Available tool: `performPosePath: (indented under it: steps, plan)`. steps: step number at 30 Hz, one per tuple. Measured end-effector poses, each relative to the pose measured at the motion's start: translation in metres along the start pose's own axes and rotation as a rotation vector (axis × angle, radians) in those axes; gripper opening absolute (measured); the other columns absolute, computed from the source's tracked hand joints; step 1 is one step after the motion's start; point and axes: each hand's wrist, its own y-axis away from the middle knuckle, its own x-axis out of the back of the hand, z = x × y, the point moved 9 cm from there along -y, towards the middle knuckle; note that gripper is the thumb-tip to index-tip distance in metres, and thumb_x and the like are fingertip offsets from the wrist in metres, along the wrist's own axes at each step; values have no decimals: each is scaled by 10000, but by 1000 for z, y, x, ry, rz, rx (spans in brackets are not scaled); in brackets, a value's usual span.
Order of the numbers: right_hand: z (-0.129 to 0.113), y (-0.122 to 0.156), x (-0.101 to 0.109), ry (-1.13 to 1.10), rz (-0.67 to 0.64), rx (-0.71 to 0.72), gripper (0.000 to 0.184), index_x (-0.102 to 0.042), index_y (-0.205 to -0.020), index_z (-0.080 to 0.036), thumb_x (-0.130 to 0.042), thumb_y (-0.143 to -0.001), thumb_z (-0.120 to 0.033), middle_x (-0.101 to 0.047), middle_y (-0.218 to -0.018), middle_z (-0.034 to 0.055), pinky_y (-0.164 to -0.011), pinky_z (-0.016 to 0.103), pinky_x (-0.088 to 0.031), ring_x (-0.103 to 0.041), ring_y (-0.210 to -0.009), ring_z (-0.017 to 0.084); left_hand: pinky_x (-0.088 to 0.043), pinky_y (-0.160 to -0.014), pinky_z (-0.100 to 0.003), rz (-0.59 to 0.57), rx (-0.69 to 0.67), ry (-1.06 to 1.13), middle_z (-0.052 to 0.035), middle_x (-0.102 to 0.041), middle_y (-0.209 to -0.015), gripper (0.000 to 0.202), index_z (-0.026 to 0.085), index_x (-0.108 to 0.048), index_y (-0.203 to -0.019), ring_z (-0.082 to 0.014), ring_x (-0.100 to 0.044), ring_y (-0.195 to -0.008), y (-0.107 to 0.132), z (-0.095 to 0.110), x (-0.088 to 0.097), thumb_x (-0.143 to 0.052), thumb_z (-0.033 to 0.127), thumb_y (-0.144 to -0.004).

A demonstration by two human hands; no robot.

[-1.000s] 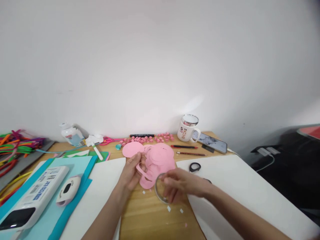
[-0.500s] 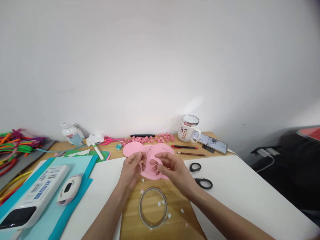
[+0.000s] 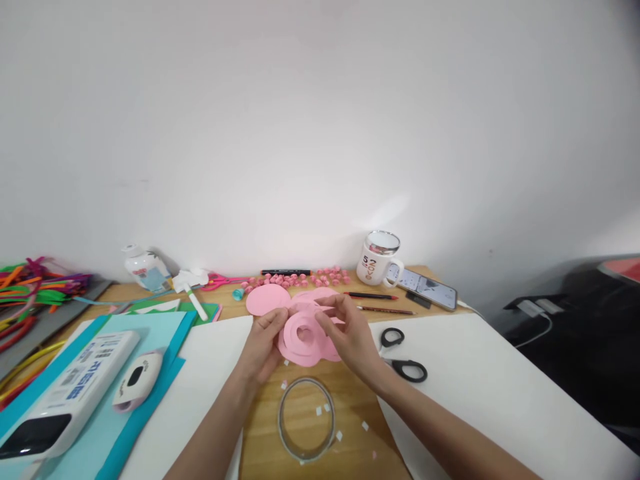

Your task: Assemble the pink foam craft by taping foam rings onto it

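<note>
A pink paper spiral (image 3: 303,333) with a hole near its middle is held up between my two hands, over other pink paper pieces. My left hand (image 3: 263,340) pinches its left edge with thumb and forefinger. On the opposite side, my right hand (image 3: 347,333) is closed on the spiral's upper right edge. Behind them lies a flat pink paper circle (image 3: 268,300). Nearer to me, a roll of clear tape (image 3: 306,420) rests on the wooden table, with small white scraps (image 3: 319,411) around it.
Black-handled scissors (image 3: 407,370) lie on white paper to the right. Pencils (image 3: 371,295), a mug (image 3: 379,260) and a phone (image 3: 430,290) sit behind. Several small pink rolls (image 3: 293,280) line the back. Blue sheets carry a white device (image 3: 70,393); pipe cleaners (image 3: 37,287) are at far left.
The spiral has turned and now shows its rings face-on between my hands. My right hand's fingers have drawn together at its upper edge.
</note>
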Motion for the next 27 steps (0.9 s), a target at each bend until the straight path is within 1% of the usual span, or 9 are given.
performPosePath:
  steps: [3,4,6,8,9,15,20,24,27]
  plan:
    - [25,-2,-7,-121,-42,-82,332,-471,-1009,-194,-556,-759,-394,-597,-744,10,-482,223,-440,-551,-576,123,-421,-510,-191,9,23,-79,-40,-644,-629,220,89,-658,-710,-87,-525,-519,-1,-4,1,-695,302,-667]
    - [30,-3,-10,-139,-57,-80,317,-501,-977,-183,-560,-755,-401,-575,-671,-11,-482,219,-428,-529,-544,115,-420,-508,-193,18,24,-104,-44,-646,-633,233,87,-659,-715,-90,-527,-521,-1,-5,1,-696,311,-663]
    - [35,-3,-10,-150,-63,-62,257,-564,-818,-159,-573,-745,-405,-541,-608,-22,-492,212,-405,-493,-523,101,-416,-499,-192,37,19,-158,-42,-645,-625,243,90,-662,-716,-93,-526,-522,-1,-5,1,-706,319,-647]
    - [40,-2,-9,-157,-54,-73,264,-566,-686,-145,-583,-736,-404,-522,-584,-21,-475,202,-378,-460,-506,89,-416,-499,-191,48,7,-220,-38,-647,-622,247,97,-668,-731,-98,-529,-529,-1,-5,0,-714,318,-633]
    - [42,-1,-8,-164,-53,-92,274,-559,-660,-142,-585,-735,-404,-511,-566,-24,-454,197,-362,-442,-489,83,-419,-501,-193,51,4,-256,-38,-649,-624,253,99,-672,-745,-101,-532,-534,-1,-6,-1,-716,320,-629]
    - [44,3,-7,-185,-74,-170,280,-573,-656,-140,-590,-725,-412,-497,-511,-35,-365,171,-311,-391,-413,61,-414,-474,-191,52,6,-421,-34,-641,-571,297,106,-683,-761,-107,-532,-504,-1,-8,-4,-693,376,-639]
    - [50,5,-8,-184,-84,-236,320,-549,-624,-141,-593,-708,-447,-511,-469,-37,-315,163,-302,-408,-354,60,-442,-530,-212,45,12,-390,-40,-665,-645,306,125,-678,-793,-122,-566,-557,-1,-11,-2,-669,401,-661]
    - [54,5,-10,-194,-111,-242,325,-543,-616,-143,-596,-710,-450,-493,-419,-52,-293,163,-283,-391,-308,54,-429,-515,-208,46,-5,-405,-43,-656,-647,293,114,-676,-781,-113,-550,-539,-2,-12,0,-666,385,-671]
    - [54,6,-10,-195,-116,-237,326,-555,-622,-139,-606,-703,-451,-500,-428,-52,-296,163,-283,-397,-316,53,-429,-529,-201,60,-52,-449,-36,-649,-651,267,118,-681,-786,-111,-546,-563,-2,-9,2,-665,361,-677]
